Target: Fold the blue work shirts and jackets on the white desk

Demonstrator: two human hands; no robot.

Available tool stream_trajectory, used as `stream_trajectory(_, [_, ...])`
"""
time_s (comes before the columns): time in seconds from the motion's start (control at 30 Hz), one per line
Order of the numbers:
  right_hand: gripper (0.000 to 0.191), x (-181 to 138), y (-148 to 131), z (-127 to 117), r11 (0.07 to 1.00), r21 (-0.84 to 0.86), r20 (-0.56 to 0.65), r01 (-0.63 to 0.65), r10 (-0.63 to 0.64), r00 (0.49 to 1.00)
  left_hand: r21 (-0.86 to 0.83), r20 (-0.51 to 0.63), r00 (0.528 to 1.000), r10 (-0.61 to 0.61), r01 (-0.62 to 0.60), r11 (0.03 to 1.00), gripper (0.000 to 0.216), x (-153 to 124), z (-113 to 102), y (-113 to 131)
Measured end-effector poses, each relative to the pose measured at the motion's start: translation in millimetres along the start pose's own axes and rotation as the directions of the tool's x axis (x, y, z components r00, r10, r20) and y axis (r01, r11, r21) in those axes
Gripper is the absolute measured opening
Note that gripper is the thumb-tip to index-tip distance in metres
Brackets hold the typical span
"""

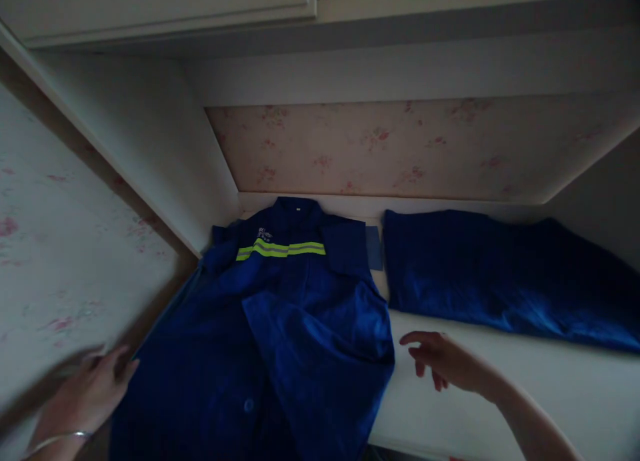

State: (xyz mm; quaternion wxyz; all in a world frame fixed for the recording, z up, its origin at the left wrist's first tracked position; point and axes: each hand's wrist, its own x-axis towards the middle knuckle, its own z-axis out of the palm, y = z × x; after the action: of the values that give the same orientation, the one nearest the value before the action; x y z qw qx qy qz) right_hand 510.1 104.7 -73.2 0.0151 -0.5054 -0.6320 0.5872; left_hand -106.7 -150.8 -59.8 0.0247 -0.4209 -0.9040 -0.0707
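Note:
A dark blue work jacket (210,341) lies front up on the white surface, its collar toward the back. A yellow-green reflective stripe crosses its chest, with a small white print above it. The right-hand part of the jacket is folded over its front, and a button shows low down. Off the jacket's left edge, my left hand (87,391) has a bracelet at the wrist and is slightly blurred; it appears to hold nothing. To the right of the jacket, my right hand (433,356) hovers over the white surface with fingers apart and nothing in them.
Folded dark blue cloth (500,274) lies along the back right of the white surface (450,414). Overhead juts a cabinet (165,8) with a shelf (475,14) holding some items. A flowered wall (65,248) stands at left, and a flowered panel (370,148) is behind.

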Motion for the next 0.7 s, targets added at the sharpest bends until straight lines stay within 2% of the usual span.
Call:
stream_trajectory(0.07, [0.037,10,-10,-1,0.985,-0.111,-0.146,0.132,-0.148,0.978,0.049,-0.09,0.985,0.144,-0.14,0.989,0.049,-14,12,48])
stream_trajectory(0.13, [0.035,26,-38,1,0.936,-0.213,-0.299,0.281,-0.336,0.893,-0.149,-0.046,0.938,0.345,-0.348,0.926,0.052,-29,20,109])
stream_trajectory(0.17, [0.033,36,-56,3,0.897,-0.283,-0.355,0.338,-0.426,0.832,-0.233,-0.026,0.917,0.399,-0.393,0.889,0.053,-34,24,140])
stream_trajectory(0.23, [0.031,62,-89,12,0.819,-0.433,-0.416,0.376,-0.552,0.723,-0.322,0.004,0.873,0.488,-0.461,0.827,0.061,-40,30,195])
stream_trajectory(0.27, [0.034,76,-102,17,0.797,-0.479,-0.423,0.368,-0.577,0.699,-0.332,0.01,0.849,0.528,-0.495,0.803,0.067,-40,33,215])
stream_trajectory(0.3, [0.04,90,-112,22,0.795,-0.495,-0.424,0.351,-0.574,0.701,-0.325,0.016,0.828,0.56,-0.525,0.787,0.073,-38,36,231])
stream_trajectory(0.37, [0.049,115,-123,28,0.834,-0.452,-0.418,0.317,-0.512,0.75,-0.278,0.032,0.8,0.599,-0.569,0.774,0.077,-31,42,248])
stream_trajectory(0.43, [0.037,132,-124,22,0.89,-0.353,-0.438,0.29,-0.431,0.789,-0.227,0.068,0.792,0.607,-0.58,0.782,0.07,-25,46,253])
stream_trajectory(0.5, [0.019,139,-118,4,0.938,-0.241,-0.518,0.248,-0.34,0.785,-0.176,0.089,0.799,0.595,-0.575,0.799,0.062,-24,45,254])
stream_trajectory(0.53, [0.018,139,-114,-8,0.961,-0.165,-0.573,0.221,-0.276,0.772,-0.136,0.083,0.811,0.579,-0.567,0.813,0.059,-25,41,254])
stream_trajectory(0.63, [0.037,124,-96,-47,0.976,0.125,-0.681,0.179,-0.046,0.73,-0.017,0.033,0.847,0.531,-0.531,0.847,0.044,-39,12,261])
stream_trajectory(0.7, [0.044,105,-79,-62,0.936,0.298,-0.687,0.188,0.073,0.723,-0.059,0.078,0.84,0.536,-0.533,0.844,0.034,-52,-19,263])
